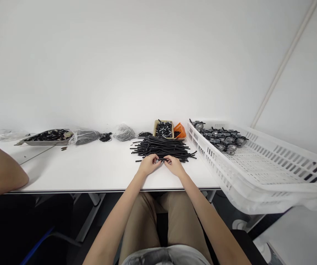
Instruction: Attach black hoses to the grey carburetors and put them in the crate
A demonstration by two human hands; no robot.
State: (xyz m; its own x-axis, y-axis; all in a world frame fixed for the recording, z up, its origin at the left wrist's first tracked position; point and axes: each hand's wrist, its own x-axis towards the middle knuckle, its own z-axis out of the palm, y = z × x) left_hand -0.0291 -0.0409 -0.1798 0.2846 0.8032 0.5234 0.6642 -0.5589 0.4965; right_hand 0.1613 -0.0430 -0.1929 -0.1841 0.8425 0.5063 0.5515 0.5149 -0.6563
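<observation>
My left hand (148,164) and my right hand (175,165) meet at the near side of a pile of black tubes (161,147) on the white table (92,169). Fingers of both hands are closed in a pinch on a small black and grey part (161,159) between them. Its exact kind is too small to make out, and the fingertips partly cover it. Behind the tube pile stand a beige basket (154,129) of small black and grey pieces and a tilted orange basket (183,130) with small black pieces in it.
To the right, a large white plastic crate (263,180) holds several black and clear assemblies (225,139). Along the wall lie net bags (85,136), a bundle of black cords (105,137) and a metal scoop tray (48,142) of black parts. Another person's elbow (14,173) rests at the left.
</observation>
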